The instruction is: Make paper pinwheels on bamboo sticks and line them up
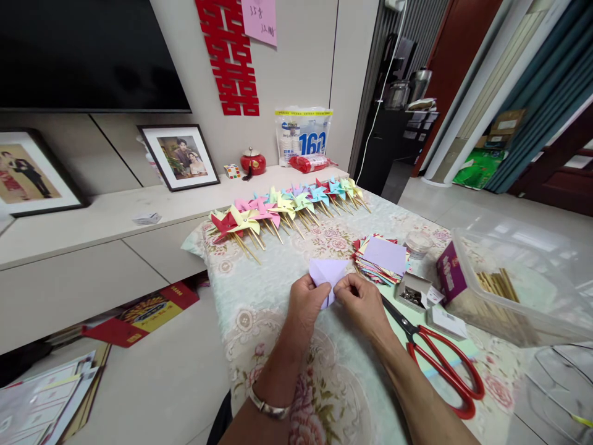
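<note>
A sheet of lilac paper (330,270) with creases across it is held above the flowered tablecloth. My left hand (306,298) pinches its left lower side, thumb on top. On the other side my right hand (360,298) has its fingertips closed on the paper's right lower edge. Just beyond the right hand lies a stack of coloured paper squares (383,254), a lilac one on top. Scissors with red handles (445,371) rest beside my right forearm, on pale green sheets. Several paper pinwheels (282,207) on wooden sticks lie in a row at the table's far edge.
A small box of metal pieces (412,293) and a round clear tub (418,243) stand near the stack. At right, a clear plastic bin (532,321) holds wooden sticks (498,284). Behind the table runs a white cabinet (115,232) with framed photos.
</note>
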Demonstrator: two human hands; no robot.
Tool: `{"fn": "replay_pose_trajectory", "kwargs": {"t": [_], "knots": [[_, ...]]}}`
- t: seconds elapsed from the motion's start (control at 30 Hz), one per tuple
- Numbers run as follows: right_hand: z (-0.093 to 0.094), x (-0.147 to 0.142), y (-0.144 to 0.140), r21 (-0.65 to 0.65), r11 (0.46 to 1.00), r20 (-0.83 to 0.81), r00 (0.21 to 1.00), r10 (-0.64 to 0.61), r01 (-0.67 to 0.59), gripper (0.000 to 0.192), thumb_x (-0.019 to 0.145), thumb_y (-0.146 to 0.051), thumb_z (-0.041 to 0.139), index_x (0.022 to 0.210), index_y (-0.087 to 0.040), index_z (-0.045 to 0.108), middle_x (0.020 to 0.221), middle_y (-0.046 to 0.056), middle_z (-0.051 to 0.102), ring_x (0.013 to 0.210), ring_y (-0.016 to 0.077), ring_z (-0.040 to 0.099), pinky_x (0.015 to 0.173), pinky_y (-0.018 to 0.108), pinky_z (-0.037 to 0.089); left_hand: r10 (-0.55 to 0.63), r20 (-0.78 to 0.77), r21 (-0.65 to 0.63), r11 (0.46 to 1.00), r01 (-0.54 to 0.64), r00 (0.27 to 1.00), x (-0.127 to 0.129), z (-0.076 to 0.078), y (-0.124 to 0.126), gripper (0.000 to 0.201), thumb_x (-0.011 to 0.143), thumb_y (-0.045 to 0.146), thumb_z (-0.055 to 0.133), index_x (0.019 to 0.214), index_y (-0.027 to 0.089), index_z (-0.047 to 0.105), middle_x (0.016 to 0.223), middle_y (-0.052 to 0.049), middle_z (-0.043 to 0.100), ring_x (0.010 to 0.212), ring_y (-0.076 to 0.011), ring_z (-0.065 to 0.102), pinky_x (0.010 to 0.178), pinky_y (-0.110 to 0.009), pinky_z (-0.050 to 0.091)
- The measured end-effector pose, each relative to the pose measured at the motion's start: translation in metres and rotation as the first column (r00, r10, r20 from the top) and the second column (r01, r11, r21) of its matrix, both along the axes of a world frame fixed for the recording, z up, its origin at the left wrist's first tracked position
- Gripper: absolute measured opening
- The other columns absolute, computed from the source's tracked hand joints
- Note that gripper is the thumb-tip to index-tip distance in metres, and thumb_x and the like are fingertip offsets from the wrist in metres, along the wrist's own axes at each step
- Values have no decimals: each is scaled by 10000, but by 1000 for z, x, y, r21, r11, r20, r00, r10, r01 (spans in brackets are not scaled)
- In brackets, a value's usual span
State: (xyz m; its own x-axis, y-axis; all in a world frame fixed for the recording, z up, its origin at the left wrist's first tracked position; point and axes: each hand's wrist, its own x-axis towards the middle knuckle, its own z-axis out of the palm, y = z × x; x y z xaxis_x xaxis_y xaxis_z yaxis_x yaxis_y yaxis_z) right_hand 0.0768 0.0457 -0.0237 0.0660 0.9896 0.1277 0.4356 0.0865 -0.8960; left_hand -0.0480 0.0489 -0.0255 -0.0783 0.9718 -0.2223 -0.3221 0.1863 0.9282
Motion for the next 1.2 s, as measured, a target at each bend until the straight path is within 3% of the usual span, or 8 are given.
{"fn": "replay_pose_trajectory", "kwargs": {"t": [0.27, 0.43, 0.53, 0.63, 0.77, 0.87, 1.0, 1.2], "knots": [[1, 5, 1, 7, 1000, -83, 997, 0, 1, 183, 725, -357, 603, 642, -194, 609, 625, -10, 563, 595, 157, 491, 591, 288, 369, -17, -20, -27, 999, 17, 1000, -3, 2, -1, 257, 576, 179, 661, 809, 107, 744, 614, 2, 695, 553, -137, 576, 548, -223, 434], [1, 15, 7, 100, 981, -353, 928, -122, 167, 382, 730, -415, 703, 1021, -168, 690, 906, 55, 674, 822, 204, 601, 756, 332, 464, -121, -12, -59, 991, 120, 993, -12, 3, -2, 220, 559, 186, 684, 755, 103, 740, 589, -26, 687, 548, -155, 587, 543, -236, 431], [-1, 19, 9, 69, 997, -454, 891, 2, 33, 562, 728, -395, 739, 1227, -159, 636, 1022, 78, 688, 911, 219, 626, 798, 342, 473, -259, -31, -51, 965, 257, 966, -21, 2, -1, 228, 561, 190, 689, 764, 101, 743, 631, -41, 698, 573, -162, 595, 559, -242, 423], [-1, 20, 9, -6, 983, -492, 857, 155, -181, 668, 745, -372, 741, 1347, -146, 559, 929, 45, 695, 808, 194, 633, 722, 317, 469, -385, -112, -53, 923, 381, 916, -32, 2, 0, 204, 586, 202, 666, 760, 114, 727, 634, -27, 678, 541, -139, 546, 536, -236, 376], [0, 19, 6, -74, 941, -458, 849, 263, -331, 743, 714, -292, 742, 1406, -144, 514, 771, -30, 623, 661, 145, 575, 609, 262, 416, -504, -302, -96, 861, 500, 809, -42, 8, 4, 170, 587, 193, 597, 714, 144, 698, 592, 13, 613, 501, -114, 456, 486, -225, 292], [0, 18, 4, -119, 913, -410, 856, 314, -391, 761, 687, -231, 731, 1413, -155, 516, 788, -24, 636, 666, 152, 568, 597, 256, 416, -529, -371, -113, 841, 529, 763, -44, 14, 8, 181, 556, 182, 588, 688, 149, 707, 576, 20, 600, 496, -114, 435, 469, -224, 261], [0, 17, 3, -92, 903, -345, 864, 367, -420, 730, 650, -180, 727, 1363, -172, 575, 1083, 47, 700, 883, 210, 627, 763, 305, 491, -518, -431, -122, 845, 521, 739, -45, 19, 14, 126, 528, 161, 613, 626, 160, 693, 556, 18, 607, 493, -125, 447, 453, -226, 235], [3, 16, 3, -84, 906, -241, 890, 387, -416, 721, 628, -138, 672, 1346, -163, 604, 1223, 63, 683, 1041, 252, 619, 907, 351, 481, -523, -492, -132, 835, 534, 696, -46, 20, 21, 105, 489, 145, 664, 588, 161, 695, 526, 17, 602, 489, -133, 457, 457, -233, 243]]}}
